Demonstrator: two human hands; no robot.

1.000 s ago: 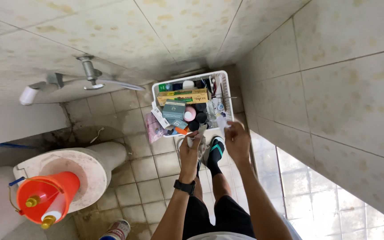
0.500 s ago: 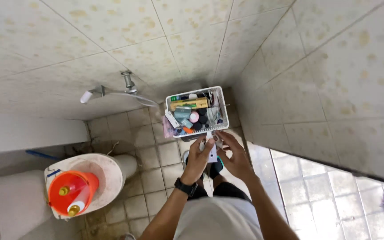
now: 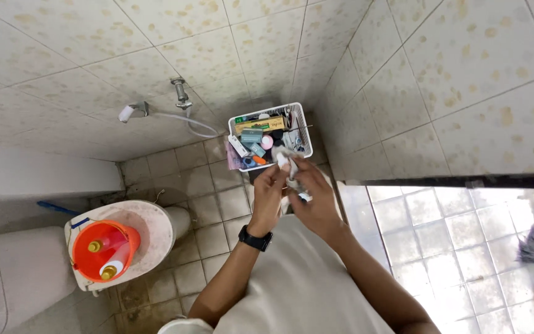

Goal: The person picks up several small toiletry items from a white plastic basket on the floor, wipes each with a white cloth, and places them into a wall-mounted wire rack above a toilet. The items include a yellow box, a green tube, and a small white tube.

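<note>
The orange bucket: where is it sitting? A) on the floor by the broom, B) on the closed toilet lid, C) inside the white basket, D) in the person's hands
B: the orange bucket, with bottles inside, rests on the closed toilet lid, far left of the white basket.

Tiled floor [image 3: 217, 229] (stained): white basket [image 3: 302, 131], toilet [image 3: 156, 226].

Small white packet [image 3: 293, 177] between both hands
</note>
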